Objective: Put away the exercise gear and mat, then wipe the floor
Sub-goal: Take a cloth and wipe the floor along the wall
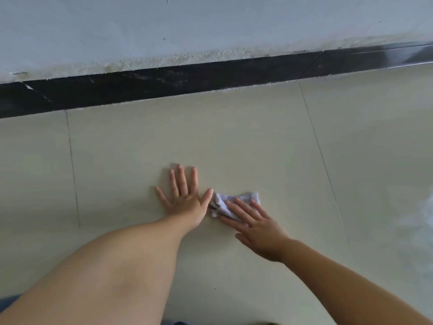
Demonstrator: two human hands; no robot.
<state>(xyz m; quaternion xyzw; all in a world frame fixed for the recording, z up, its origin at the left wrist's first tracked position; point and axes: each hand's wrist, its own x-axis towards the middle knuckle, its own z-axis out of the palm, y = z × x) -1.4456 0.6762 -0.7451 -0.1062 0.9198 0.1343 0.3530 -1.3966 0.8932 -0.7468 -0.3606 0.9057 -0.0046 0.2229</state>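
Note:
A small crumpled white cloth (230, 202) lies on the beige tiled floor (234, 141) in the middle of the view. My right hand (255, 227) lies flat with its fingers spread on top of the cloth, pressing it to the tile. My left hand (185, 198) rests palm down on the bare floor just left of the cloth, fingers spread, its thumb touching the cloth's left edge. No exercise gear or mat is in view.
A black skirting strip (187, 78) runs along the foot of a pale wall (210, 24) beyond the hands. Thin tile joints cross the floor at left and right. A bright glare patch sits at the far right of the floor.

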